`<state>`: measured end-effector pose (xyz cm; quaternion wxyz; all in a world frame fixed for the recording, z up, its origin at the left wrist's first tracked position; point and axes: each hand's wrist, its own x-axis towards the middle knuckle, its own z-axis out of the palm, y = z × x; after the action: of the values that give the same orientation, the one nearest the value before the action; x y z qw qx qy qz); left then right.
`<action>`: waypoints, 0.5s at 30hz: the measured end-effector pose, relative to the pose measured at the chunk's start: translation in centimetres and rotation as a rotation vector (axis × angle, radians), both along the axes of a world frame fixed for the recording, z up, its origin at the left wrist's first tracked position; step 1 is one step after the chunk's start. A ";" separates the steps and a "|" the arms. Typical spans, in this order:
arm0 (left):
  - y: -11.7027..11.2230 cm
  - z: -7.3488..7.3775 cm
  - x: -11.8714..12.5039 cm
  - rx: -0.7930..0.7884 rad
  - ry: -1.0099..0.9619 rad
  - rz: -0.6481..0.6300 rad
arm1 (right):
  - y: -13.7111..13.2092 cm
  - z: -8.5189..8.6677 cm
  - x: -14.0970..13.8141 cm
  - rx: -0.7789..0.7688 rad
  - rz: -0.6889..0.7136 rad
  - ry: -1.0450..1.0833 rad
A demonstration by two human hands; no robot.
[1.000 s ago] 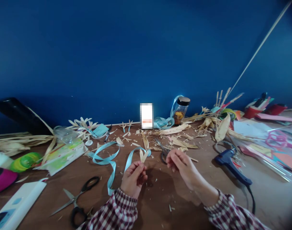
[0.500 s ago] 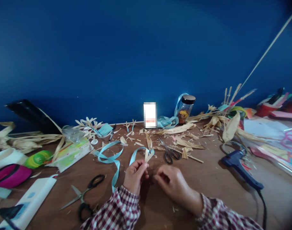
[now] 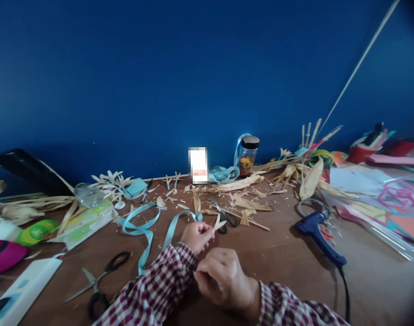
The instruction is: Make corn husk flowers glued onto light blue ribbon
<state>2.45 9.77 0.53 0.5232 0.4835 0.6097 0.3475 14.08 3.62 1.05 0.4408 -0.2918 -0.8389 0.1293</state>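
Between thumb and fingers, my left hand (image 3: 197, 237) pinches a small pale corn husk piece (image 3: 220, 222) with pointed, forked tips. Just below and to its right is my right hand (image 3: 223, 276), curled closed; whatever its fingers may hold is hidden. Behind the husk piece lies a small pair of dark-handled scissors (image 3: 232, 219), partly covered. Light blue ribbon (image 3: 146, 248) loops across the table left of my hands. Larger black-handled scissors (image 3: 97, 281) lie spread apart at the lower left.
A blue glue gun (image 3: 320, 235) with its cord lies on the right. Along the wall stand a lidded jar (image 3: 249, 156) and husk flowers (image 3: 108, 180). Husk scraps (image 3: 252, 202) litter the table (image 3: 278, 267). At left are a white power strip (image 3: 33, 287) and tape rolls (image 3: 39, 232).
The view has swung to the right. My left hand has turned so the husk piece points right, over the small scissors. My right hand has come lower and closer to me, still curled.
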 end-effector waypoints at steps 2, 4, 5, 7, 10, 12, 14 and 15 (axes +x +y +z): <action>0.2 -0.1 -0.1 0.027 0.058 0.008 | -0.2 -0.3 -0.2 0.022 0.015 -0.007; 0.3 -0.3 -0.4 0.061 0.112 0.025 | -0.3 -0.5 -0.4 0.024 0.021 -0.013; 0.3 -0.4 -0.5 0.079 0.138 0.033 | -0.4 -0.4 -0.4 0.020 0.019 -0.011; 0.2 -0.5 -0.6 0.114 0.184 0.045 | -0.4 -0.3 -0.3 0.004 0.017 -0.005; 0.2 -0.6 -0.7 0.157 0.222 0.057 | -0.5 -0.1 -0.2 -0.028 0.024 0.021; 0.3 -0.4 -0.9 0.174 0.223 0.061 | -0.5 0.1 -0.1 -0.059 0.035 0.050; 0.1 0.0 -1.3 0.181 0.215 0.058 | -0.3 0.2 0.0 -0.119 0.025 0.087; -0.1 0.4 -1.5 0.183 0.201 0.051 | -0.2 0.2 0.0 -0.163 -0.003 0.113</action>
<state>0.90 9.67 0.91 0.4039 0.5459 0.6370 0.3647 14.12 3.43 1.27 0.4622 -0.3202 -0.7991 0.2128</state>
